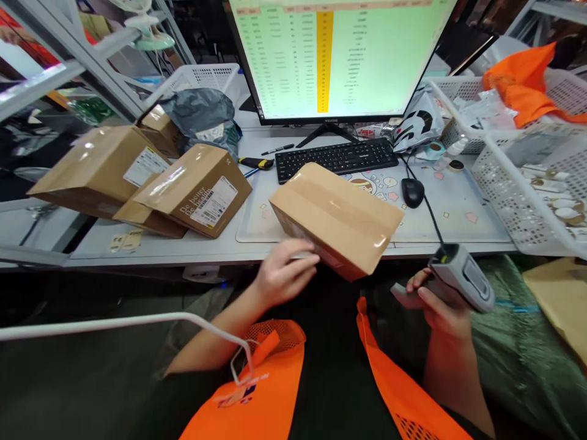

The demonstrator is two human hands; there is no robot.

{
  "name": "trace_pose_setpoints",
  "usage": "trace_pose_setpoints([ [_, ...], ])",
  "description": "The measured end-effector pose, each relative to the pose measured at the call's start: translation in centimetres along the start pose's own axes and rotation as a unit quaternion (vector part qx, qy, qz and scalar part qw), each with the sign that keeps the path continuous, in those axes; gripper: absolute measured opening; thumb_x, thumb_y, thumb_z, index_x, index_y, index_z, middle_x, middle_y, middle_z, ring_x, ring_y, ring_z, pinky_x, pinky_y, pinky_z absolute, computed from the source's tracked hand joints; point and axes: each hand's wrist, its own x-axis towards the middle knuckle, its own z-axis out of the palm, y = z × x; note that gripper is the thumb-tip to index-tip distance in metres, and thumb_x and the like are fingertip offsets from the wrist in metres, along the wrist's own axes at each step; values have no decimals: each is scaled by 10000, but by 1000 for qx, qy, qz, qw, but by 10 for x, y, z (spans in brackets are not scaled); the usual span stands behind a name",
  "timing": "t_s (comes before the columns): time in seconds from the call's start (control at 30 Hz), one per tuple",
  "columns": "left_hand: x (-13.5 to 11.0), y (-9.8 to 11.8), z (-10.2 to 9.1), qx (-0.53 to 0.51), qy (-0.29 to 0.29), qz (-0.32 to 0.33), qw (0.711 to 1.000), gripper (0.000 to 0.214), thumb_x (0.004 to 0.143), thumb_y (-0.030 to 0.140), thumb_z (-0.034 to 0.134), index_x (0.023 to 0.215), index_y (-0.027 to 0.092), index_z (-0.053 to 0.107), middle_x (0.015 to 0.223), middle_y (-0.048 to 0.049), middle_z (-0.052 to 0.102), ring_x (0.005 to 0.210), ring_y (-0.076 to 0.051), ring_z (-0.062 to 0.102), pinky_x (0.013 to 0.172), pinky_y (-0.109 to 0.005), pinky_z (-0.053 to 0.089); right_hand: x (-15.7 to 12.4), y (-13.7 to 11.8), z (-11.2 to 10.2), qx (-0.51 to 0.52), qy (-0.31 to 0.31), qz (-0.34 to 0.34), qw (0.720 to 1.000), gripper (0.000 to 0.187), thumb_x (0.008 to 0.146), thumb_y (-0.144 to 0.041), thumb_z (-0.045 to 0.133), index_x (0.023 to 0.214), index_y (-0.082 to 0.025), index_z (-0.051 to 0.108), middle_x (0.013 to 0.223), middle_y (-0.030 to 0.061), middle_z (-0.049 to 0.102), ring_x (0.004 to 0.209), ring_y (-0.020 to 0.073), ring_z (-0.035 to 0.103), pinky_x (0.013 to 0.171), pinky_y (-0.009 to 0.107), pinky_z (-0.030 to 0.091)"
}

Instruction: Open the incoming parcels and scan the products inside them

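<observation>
One brown box (337, 214), shiny with tape, is at the bench (202, 249) edge, before one keyboard (330, 160) and one mouse (413, 192). The right hand (443, 311) grips one grey scanner (465, 281); the left hand (284, 275) curls by the box (its hold I cannot tell).

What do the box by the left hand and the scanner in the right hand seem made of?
The box looks like matt brown cardboard, judging by its tan colour and folded edges; the shine near one end suggests clear tape. The scanner is probably hard grey plastic, given its smooth, moulded-looking shell.
</observation>
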Motion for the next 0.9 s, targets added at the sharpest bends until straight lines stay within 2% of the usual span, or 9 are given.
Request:
trace_pose_setpoints([
  [0.07,34,-35,-4,69,58,-28,996,392,929,496,795,1261,294,745,1319,-135,683,1310,-336,648,1152,-585,523,-13,4,-14,-38,12,7,999,291,789,-466,879,774,-248,688,702,8,631,641,193,629,668,410,661],
  [0.13,62,-67,-8,48,-11,-55,997,674,833,724,802,1333,278,727,1438,-161,638,1418,-387,570,1204,-630,463,-29,9,-22,-90,20,31,995,258,754,-431,901,820,-251,729,753,27,703,660,228,678,681,453,687],
  [0.2,80,-79,-3,8,-60,-39,997,819,798,822,761,1377,245,712,1472,-172,631,1417,-379,576,1212,-599,471,-44,14,-21,-142,17,29,989,314,694,-398,929,918,-237,779,852,66,781,736,285,748,692,468,698],
  [0.37,83,-32,37,69,31,-69,995,760,861,751,754,1341,161,739,1395,-207,679,1329,-388,624,1174,-575,509,-64,16,9,-253,-23,-31,967,280,707,-386,873,904,-220,767,802,51,796,656,259,742,608,359,646],
  [0.5,81,-9,41,68,14,-79,994,566,1009,600,654,1361,164,736,1436,-189,673,1361,-373,610,1190,-573,493,-69,3,32,-329,-2,-96,939,278,752,-350,788,990,-224,719,851,41,793,692,230,744,647,318,617],
  [0.63,82,-26,29,2,6,-40,999,447,1086,505,545,1309,180,757,1439,-146,698,1331,-301,659,1190,-543,502,-70,-13,55,-372,-28,-148,916,191,780,-303,721,951,-234,671,804,35,757,665,209,720,621,294,576],
  [0.73,77,-36,31,-36,45,-30,998,422,1078,502,570,1272,181,764,1423,-145,711,1338,-284,661,1190,-518,505,-71,-16,65,-382,-35,-154,911,135,776,-285,686,899,-240,650,767,29,737,643,207,706,608,294,559],
  [0.8,73,-44,36,-56,73,-27,995,452,1074,527,569,1285,171,750,1449,-167,690,1371,-291,642,1196,-515,496,-70,-13,58,-364,-17,-132,922,199,766,-307,716,946,-240,668,791,32,752,656,218,717,614,303,576],
  [0.9,74,-70,42,-76,79,-66,992,524,1074,584,533,1326,166,723,1570,-210,581,1446,-317,581,1204,-534,480,-57,-10,23,-308,81,-70,945,354,754,-386,808,1050,-226,700,864,63,789,710,254,748,641,351,624],
])
